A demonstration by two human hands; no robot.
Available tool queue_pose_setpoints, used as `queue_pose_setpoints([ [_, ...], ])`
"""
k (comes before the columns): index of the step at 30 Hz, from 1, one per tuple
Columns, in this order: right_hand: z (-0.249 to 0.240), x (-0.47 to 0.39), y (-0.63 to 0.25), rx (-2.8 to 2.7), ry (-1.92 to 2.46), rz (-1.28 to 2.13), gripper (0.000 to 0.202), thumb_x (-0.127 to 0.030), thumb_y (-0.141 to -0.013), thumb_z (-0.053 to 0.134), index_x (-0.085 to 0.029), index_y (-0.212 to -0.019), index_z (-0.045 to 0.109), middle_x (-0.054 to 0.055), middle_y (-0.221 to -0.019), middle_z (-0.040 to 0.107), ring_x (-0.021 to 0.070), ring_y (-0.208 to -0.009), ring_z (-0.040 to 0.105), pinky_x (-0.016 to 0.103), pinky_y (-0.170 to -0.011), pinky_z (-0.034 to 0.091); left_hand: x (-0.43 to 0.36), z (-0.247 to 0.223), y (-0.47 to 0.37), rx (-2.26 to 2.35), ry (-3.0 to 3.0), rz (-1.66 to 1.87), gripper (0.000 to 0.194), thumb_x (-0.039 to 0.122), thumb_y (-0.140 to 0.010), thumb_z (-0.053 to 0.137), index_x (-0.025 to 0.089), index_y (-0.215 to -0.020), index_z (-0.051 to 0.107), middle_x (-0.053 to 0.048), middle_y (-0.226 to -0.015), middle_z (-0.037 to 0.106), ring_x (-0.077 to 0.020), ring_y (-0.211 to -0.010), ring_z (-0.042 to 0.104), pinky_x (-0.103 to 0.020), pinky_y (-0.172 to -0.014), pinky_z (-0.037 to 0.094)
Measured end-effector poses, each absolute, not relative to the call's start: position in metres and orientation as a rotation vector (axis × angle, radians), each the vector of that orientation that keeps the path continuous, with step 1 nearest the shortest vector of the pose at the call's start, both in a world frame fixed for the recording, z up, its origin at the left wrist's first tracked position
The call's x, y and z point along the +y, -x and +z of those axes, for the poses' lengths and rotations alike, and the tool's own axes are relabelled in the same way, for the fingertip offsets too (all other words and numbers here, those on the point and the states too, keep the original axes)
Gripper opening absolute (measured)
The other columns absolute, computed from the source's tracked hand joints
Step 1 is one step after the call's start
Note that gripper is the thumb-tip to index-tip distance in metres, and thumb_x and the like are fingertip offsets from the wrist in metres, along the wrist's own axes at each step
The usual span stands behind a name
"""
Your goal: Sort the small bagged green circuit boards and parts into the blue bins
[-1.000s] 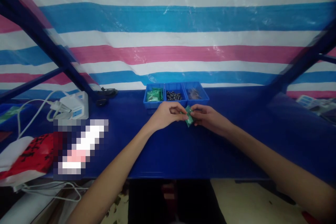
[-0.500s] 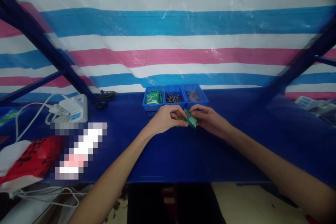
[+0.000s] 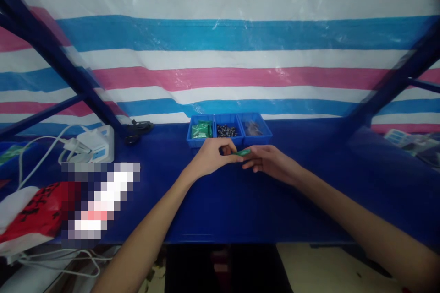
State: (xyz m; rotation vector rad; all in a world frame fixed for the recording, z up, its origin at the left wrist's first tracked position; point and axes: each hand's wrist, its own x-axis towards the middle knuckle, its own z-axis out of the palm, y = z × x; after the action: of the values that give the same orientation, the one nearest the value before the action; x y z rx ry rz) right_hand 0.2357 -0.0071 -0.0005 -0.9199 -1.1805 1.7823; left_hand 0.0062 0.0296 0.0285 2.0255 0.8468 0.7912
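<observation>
Between my two hands is a small green packet (image 3: 242, 152), seen nearly edge-on above the blue table. My left hand (image 3: 216, 155) pinches its left end between thumb and fingers. At its right end, my right hand (image 3: 266, 160) grips it with thumb and forefinger, the other fingers curled below. Just beyond the hands stand three blue bins side by side. Green packets (image 3: 201, 130) fill the left bin, small dark and silvery parts (image 3: 227, 131) the middle one, and thin clear or brownish pieces (image 3: 252, 128) the right one.
On the left of the blue table (image 3: 220, 206) lie a white power strip (image 3: 105, 146) with cables, a red and white bag (image 3: 41, 210) and a dark item (image 3: 139, 127). Clear-wrapped things (image 3: 412, 142) are at the far right. Striped sheeting (image 3: 220, 36) hangs behind.
The green packet has turned from showing its broad face to nearly edge-on. My right hand has rolled with it, its lower fingers now showing beneath. The left hand stays about in place.
</observation>
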Motion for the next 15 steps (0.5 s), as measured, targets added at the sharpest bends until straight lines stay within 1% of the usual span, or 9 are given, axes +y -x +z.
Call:
queue_pose_setpoints([
  [3, -0.0006, -0.0078, -0.2360, -1.219, 0.912, 1.765, 0.029, -0.042, -0.089, 0.072, -0.017, -0.102, 0.075, 0.011, -0.105, 0.076, 0.0168, -0.088, 0.073, 0.021, -0.065, 0.053, 0.0304, 0.0264, -0.0069, 0.859, -1.961, 0.741, 0.031, 0.045, -0.079, 0.079, 0.016, -0.078, 0.068, 0.002, -0.064, 0.057, -0.0096, -0.057, 0.048, -0.024, -0.053, 0.033],
  [5, 0.0003, -0.0085, -0.2359, -1.236, 0.923, 1.753, 0.028, -0.042, -0.087, 0.074, -0.017, -0.099, 0.075, 0.011, -0.104, 0.076, 0.0165, -0.086, 0.073, 0.022, -0.064, 0.052, 0.0309, 0.0255, -0.0078, 0.846, -1.934, 0.734, 0.032, 0.046, -0.082, 0.076, 0.016, -0.078, 0.067, 0.001, -0.064, 0.058, -0.0105, -0.057, 0.052, -0.024, -0.054, 0.037],
  [6, 0.0010, -0.0090, -0.2357, -1.252, 0.933, 1.748, 0.027, -0.042, -0.087, 0.075, -0.016, -0.096, 0.075, 0.010, -0.101, 0.075, 0.0161, -0.084, 0.072, 0.022, -0.064, 0.051, 0.0310, 0.0250, -0.0082, 0.835, -1.916, 0.742, 0.031, 0.045, -0.083, 0.075, 0.016, -0.082, 0.067, 0.001, -0.065, 0.059, -0.0113, -0.058, 0.055, -0.024, -0.055, 0.039],
  [8, 0.0023, -0.0102, -0.2348, -1.290, 0.959, 1.733, 0.025, -0.041, -0.087, 0.075, -0.016, -0.090, 0.074, 0.008, -0.089, 0.074, 0.0138, -0.075, 0.069, 0.023, -0.062, 0.049, 0.0305, 0.0243, -0.0091, 0.812, -1.888, 0.782, 0.031, 0.043, -0.084, 0.075, 0.017, -0.099, 0.067, 0.003, -0.065, 0.057, -0.0127, -0.059, 0.060, -0.025, -0.057, 0.044],
  [10, 0.0027, -0.0112, -0.2337, -1.301, 0.996, 1.707, 0.026, -0.041, -0.088, 0.074, -0.016, -0.084, 0.073, 0.004, -0.075, 0.069, 0.0107, -0.065, 0.063, 0.023, -0.059, 0.045, 0.0289, 0.0240, -0.0099, 0.807, -1.895, 0.844, 0.044, 0.040, -0.085, 0.075, 0.021, -0.121, 0.061, 0.006, -0.065, 0.055, -0.0132, -0.060, 0.062, -0.025, -0.060, 0.047],
  [11, 0.0025, -0.0116, -0.2332, -1.295, 1.016, 1.694, 0.026, -0.041, -0.088, 0.073, -0.016, -0.082, 0.072, 0.002, -0.070, 0.066, 0.0097, -0.061, 0.060, 0.023, -0.058, 0.043, 0.0278, 0.0241, -0.0103, 0.807, -1.913, 0.862, 0.050, 0.039, -0.086, 0.074, 0.022, -0.129, 0.057, 0.006, -0.065, 0.055, -0.0132, -0.061, 0.063, -0.025, -0.061, 0.048],
  [13, 0.0018, -0.0116, -0.2325, -1.267, 1.044, 1.678, 0.026, -0.041, -0.087, 0.075, -0.016, -0.080, 0.071, 0.000, -0.068, 0.062, 0.0092, -0.060, 0.056, 0.024, -0.057, 0.041, 0.0257, 0.0247, -0.0112, 0.800, -1.943, 0.870, 0.053, 0.038, -0.089, 0.071, 0.025, -0.137, 0.054, 0.006, -0.066, 0.056, -0.0132, -0.061, 0.064, -0.026, -0.064, 0.050],
  [15, 0.0013, -0.0111, -0.2323, -1.243, 1.036, 1.667, 0.024, -0.040, -0.086, 0.076, -0.016, -0.081, 0.072, 0.001, -0.069, 0.062, 0.0104, -0.063, 0.056, 0.024, -0.058, 0.041, 0.0246, 0.0252, -0.0119, 0.775, -1.914, 0.858, 0.051, 0.038, -0.090, 0.070, 0.026, -0.137, 0.054, 0.005, -0.067, 0.058, -0.0134, -0.062, 0.065, -0.027, -0.065, 0.052],
])
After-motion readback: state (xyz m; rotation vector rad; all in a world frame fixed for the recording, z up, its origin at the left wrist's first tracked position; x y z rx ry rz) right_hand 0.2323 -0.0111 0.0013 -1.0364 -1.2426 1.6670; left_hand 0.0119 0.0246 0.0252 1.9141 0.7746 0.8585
